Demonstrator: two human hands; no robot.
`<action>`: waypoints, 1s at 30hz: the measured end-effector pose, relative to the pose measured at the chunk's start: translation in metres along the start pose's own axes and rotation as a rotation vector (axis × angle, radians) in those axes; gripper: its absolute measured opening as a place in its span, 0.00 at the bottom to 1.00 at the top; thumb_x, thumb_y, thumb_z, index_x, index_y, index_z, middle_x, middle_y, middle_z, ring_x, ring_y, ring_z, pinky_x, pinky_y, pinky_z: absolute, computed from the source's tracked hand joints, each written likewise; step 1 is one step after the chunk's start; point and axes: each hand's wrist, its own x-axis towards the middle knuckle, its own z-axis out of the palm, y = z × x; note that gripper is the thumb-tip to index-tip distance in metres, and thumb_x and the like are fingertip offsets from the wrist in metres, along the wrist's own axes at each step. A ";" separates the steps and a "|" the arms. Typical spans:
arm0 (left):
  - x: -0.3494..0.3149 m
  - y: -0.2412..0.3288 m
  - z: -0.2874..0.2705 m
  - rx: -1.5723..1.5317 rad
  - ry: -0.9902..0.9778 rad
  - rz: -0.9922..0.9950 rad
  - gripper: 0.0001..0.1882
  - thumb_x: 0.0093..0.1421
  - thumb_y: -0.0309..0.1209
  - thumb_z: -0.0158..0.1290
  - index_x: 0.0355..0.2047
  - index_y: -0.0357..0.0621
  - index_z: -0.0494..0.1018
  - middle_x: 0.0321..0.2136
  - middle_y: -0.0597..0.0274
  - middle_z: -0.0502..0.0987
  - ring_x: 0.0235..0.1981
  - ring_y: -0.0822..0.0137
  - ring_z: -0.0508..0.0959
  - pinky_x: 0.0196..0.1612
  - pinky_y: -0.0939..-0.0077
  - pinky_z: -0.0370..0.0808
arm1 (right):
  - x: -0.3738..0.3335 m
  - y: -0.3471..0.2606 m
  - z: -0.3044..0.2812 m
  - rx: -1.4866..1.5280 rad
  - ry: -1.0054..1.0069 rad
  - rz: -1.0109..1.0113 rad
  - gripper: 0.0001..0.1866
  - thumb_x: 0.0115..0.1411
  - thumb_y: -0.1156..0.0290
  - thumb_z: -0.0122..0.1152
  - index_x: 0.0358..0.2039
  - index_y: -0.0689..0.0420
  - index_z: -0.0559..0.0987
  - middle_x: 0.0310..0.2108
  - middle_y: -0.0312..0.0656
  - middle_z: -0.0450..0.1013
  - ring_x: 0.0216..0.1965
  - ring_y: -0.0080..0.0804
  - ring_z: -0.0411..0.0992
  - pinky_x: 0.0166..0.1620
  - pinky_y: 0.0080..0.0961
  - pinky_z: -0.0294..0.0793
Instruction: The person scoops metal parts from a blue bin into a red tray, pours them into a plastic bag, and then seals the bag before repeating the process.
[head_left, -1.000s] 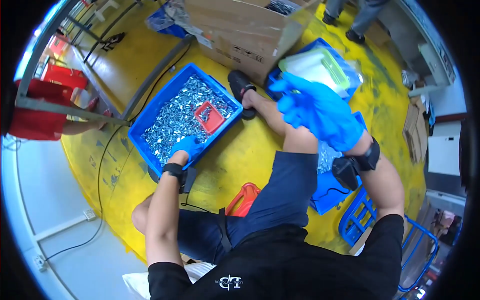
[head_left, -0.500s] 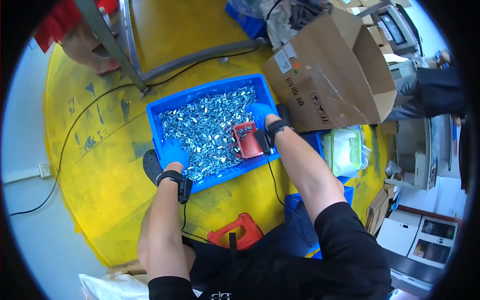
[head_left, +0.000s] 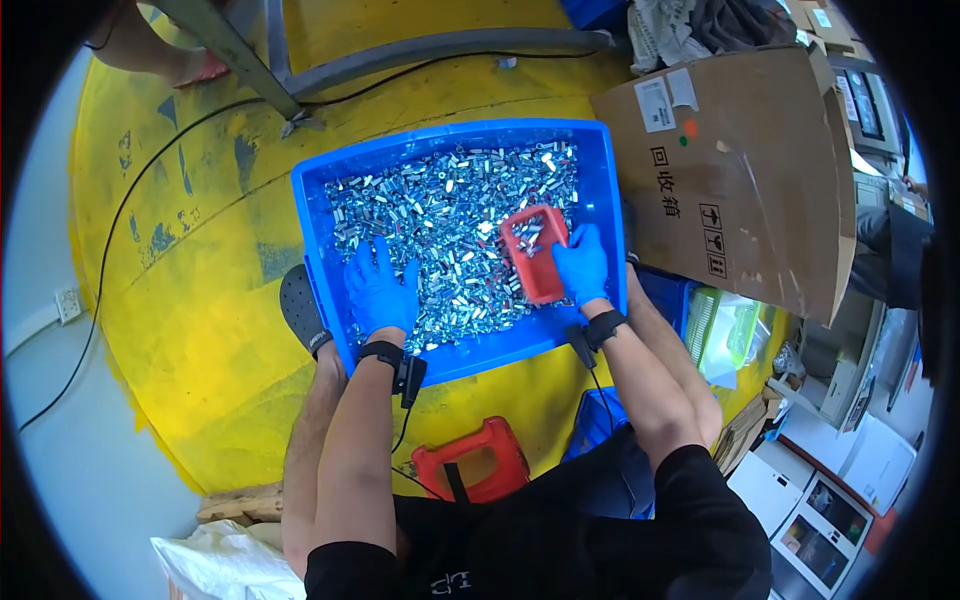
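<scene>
A small red scoop tray point(head_left: 533, 253) is gripped along its near edge by the gloved right hand point(head_left: 582, 263); the gloved left hand point(head_left: 381, 287) is spread flat on the small metal fasteners point(head_left: 450, 225), at nine o'clock from the scoop. Both rest inside the blue bin point(head_left: 312, 215). The fasteners are judged heavy, loose and slippery, best scooped rather than pinched.

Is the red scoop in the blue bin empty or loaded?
Loaded: shiny metal parts lie inside the red scoop, held by the right hand in the blue bin.
</scene>
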 end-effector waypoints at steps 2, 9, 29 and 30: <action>0.005 -0.004 0.008 -0.029 0.070 0.008 0.30 0.50 0.47 0.46 0.50 0.44 0.57 0.48 0.52 0.59 0.49 0.50 0.59 0.50 0.60 0.57 | 0.019 -0.011 0.004 -0.028 0.145 -0.123 0.18 0.39 0.68 0.56 0.34 0.58 0.69 0.27 0.51 0.69 0.30 0.48 0.69 0.34 0.36 0.68; 0.015 0.000 0.022 -0.190 0.160 -0.073 0.26 0.51 0.43 0.46 0.49 0.44 0.59 0.44 0.51 0.63 0.45 0.53 0.64 0.46 0.61 0.61 | 0.005 -0.038 0.026 0.078 0.099 -0.117 0.17 0.38 0.69 0.55 0.32 0.56 0.68 0.28 0.50 0.69 0.30 0.49 0.69 0.33 0.38 0.67; -0.011 0.107 0.027 -0.583 -0.081 -0.124 0.21 0.53 0.41 0.42 0.42 0.39 0.66 0.37 0.46 0.68 0.39 0.52 0.68 0.42 0.62 0.64 | -0.014 -0.015 0.056 0.415 -0.351 0.091 0.16 0.38 0.69 0.54 0.32 0.58 0.71 0.26 0.53 0.70 0.29 0.52 0.68 0.32 0.41 0.67; -0.012 0.111 0.019 -0.616 -0.153 -0.108 0.22 0.53 0.41 0.42 0.43 0.39 0.65 0.38 0.46 0.68 0.40 0.52 0.68 0.43 0.63 0.64 | -0.004 -0.008 0.048 0.270 -0.308 0.047 0.15 0.38 0.68 0.54 0.30 0.58 0.73 0.26 0.53 0.70 0.29 0.52 0.69 0.32 0.40 0.68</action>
